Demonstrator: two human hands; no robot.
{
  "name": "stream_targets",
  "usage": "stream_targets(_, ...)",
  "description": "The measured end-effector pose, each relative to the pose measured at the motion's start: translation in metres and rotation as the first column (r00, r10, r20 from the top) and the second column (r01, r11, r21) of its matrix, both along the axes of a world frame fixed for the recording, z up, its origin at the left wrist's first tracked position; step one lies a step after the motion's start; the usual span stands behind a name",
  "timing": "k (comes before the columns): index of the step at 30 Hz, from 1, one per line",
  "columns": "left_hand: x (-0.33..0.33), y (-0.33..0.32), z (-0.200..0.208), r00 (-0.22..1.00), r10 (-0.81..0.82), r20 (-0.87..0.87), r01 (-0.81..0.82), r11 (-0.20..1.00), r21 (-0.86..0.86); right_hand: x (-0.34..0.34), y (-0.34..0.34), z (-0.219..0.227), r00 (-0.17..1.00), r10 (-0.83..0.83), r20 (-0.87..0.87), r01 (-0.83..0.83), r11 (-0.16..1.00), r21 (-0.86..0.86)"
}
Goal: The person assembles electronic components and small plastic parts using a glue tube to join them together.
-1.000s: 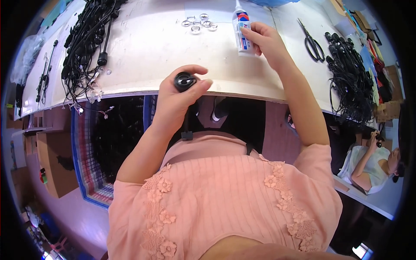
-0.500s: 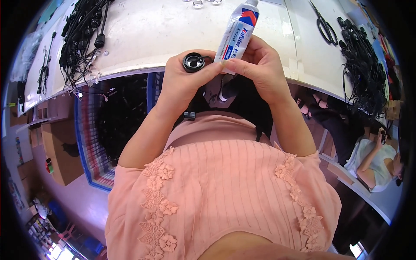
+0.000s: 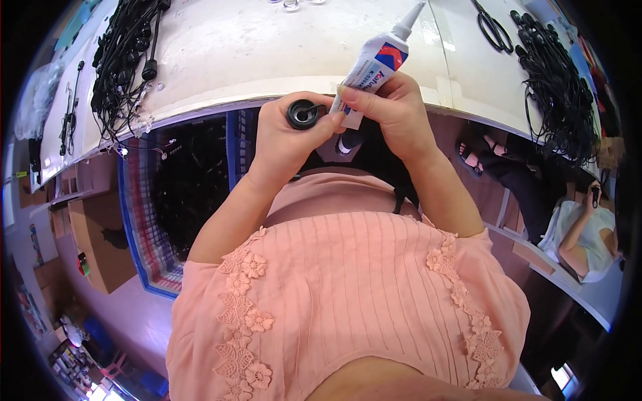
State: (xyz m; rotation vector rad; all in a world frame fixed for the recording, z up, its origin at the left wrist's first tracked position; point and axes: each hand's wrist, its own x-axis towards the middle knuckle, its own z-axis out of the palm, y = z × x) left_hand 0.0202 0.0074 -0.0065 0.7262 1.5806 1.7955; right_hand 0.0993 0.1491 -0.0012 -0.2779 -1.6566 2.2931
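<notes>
A black round lamp socket (image 3: 303, 114), its ring-shaped opening facing up, is held in my left hand (image 3: 279, 137), whose fingers curl round it. My right hand (image 3: 394, 110) pinches a white, blue and red glue tube (image 3: 378, 61) between thumb and fingers. The tube slants up to the right, with its long pointed nozzle (image 3: 409, 21) at the far end. My left thumb lies against the flat lower end of the tube. Both hands are close together just off the near edge of the white table (image 3: 267, 57).
Bundles of black cables with sockets (image 3: 127, 60) lie on the table at left, more black cables (image 3: 555, 93) at right beside black scissors (image 3: 493, 30). Small clear pieces (image 3: 291, 5) sit at the far edge. Below left are a blue-edged plaid bag (image 3: 144, 227) and a cardboard box (image 3: 107, 234). Another person (image 3: 578, 237) sits at right.
The glue tube has tipped further right, and its nozzle now shows. My right hand has shifted up along it. The socket has turned slightly and sits a little lower.
</notes>
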Motion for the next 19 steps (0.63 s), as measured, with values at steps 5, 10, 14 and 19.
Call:
stream_targets(5,0.005,-0.001,0.005,1.0,-0.015,0.028,0.016,0.999,-0.049,-0.003,0.004,-0.001,0.984,-0.169,-0.05,0.174,0.976,0.132)
stream_targets(10,0.003,0.001,0.002,1.0,0.008,-0.002,-0.008,0.999,-0.041,0.0,0.014,0.004,0.996,-0.081,-0.029,0.084,0.986,0.141)
stream_targets(14,0.002,-0.001,0.006,0.986,-0.162,-0.048,0.16,0.986,-0.039,0.001,0.02,0.002,0.986,-0.168,-0.024,0.168,0.958,0.232)
stream_targets(19,-0.015,0.002,0.014,0.992,-0.018,-0.128,0.015,1.0,-0.025,0.005,0.006,-0.001,0.996,-0.081,0.041,0.056,0.906,0.42)
